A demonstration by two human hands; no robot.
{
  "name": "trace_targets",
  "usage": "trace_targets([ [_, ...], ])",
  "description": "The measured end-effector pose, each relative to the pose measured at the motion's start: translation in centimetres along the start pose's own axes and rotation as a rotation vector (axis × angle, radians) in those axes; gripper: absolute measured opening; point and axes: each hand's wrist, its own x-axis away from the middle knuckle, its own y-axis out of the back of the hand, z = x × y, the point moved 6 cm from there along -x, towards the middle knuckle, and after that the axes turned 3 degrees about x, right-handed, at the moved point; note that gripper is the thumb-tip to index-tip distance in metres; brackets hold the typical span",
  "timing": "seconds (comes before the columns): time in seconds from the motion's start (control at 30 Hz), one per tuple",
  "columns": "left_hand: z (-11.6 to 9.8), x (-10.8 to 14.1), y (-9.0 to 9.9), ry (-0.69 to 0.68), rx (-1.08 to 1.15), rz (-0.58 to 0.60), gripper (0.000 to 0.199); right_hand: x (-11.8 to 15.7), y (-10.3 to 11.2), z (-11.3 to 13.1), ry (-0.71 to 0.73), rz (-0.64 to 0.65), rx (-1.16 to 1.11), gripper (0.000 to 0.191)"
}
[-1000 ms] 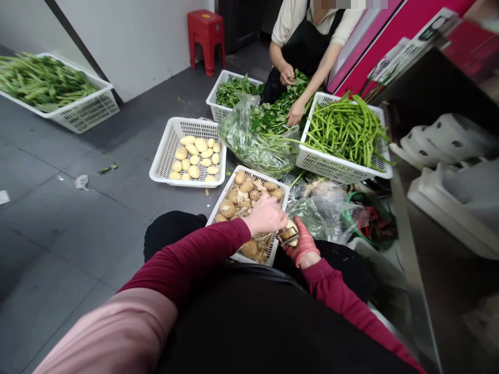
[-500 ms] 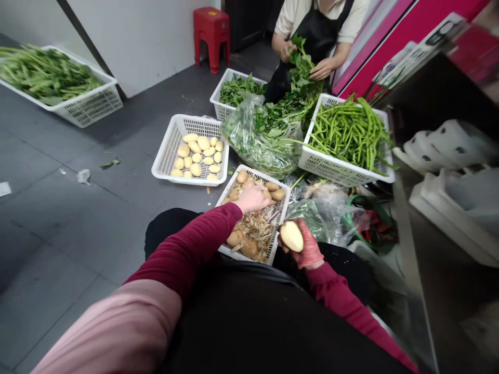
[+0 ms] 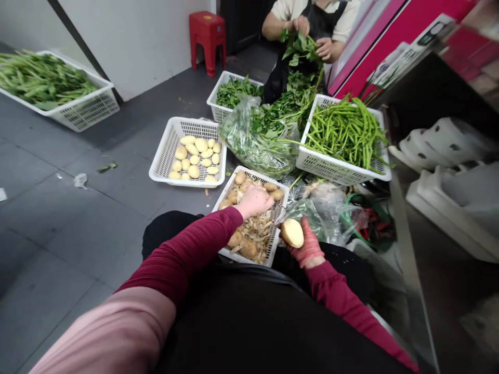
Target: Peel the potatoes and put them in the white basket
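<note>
My right hand (image 3: 307, 246), in a reddish glove, is closed round a peeled potato (image 3: 292, 232) beside the near right edge of a white basket (image 3: 275, 244). Inside that basket lie unpeeled potatoes (image 3: 248, 247) and a heap of brown peelings (image 3: 259, 228). Over its middle, my bare left hand (image 3: 255, 201) reaches down with curled fingers. Whatever those fingers hold, if anything, is hidden beneath the hand. Several peeled potatoes (image 3: 194, 160) lie in a second white basket (image 3: 156, 166) ahead to the left.
A co-worker's hands (image 3: 324, 49) hold leafy stems above a plastic bag of greens (image 3: 261, 140). Long green beans (image 3: 346, 132) fill a basket at right. A red stool (image 3: 208, 39) stands by the wall; another basket of greens (image 3: 42, 80) sits far left. White containers (image 3: 460, 208) are at right.
My left hand has shifted slightly right and its fingers have curled more over the basket. The peeled potato in my right hand has turned a little. The co-worker's hands have risen with the stems.
</note>
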Motion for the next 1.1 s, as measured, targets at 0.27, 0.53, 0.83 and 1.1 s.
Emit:
trace_targets([
  [0.27,-4.8,1.6,-0.9,-0.233,-0.007,-0.074,0.045,0.7,-1.7,-0.9,-0.11,-0.138,-0.135,0.019],
  [0.53,0.4,0.1,-1.0,0.036,-0.058,-0.025,0.038,0.6,-1.0,-0.8,-0.005,-0.18,0.067,0.022],
  [0.83,-0.2,-0.1,-0.7,0.013,-0.015,0.066,0.037,-0.2,-0.4,0.1,0.19,-0.034,0.201,0.033],
  [1.1,2.2,0.0,-1.4,0.168,-0.071,0.051,0.034,-0.1,-0.2,0.0,-0.001,-0.054,0.138,0.034],
])
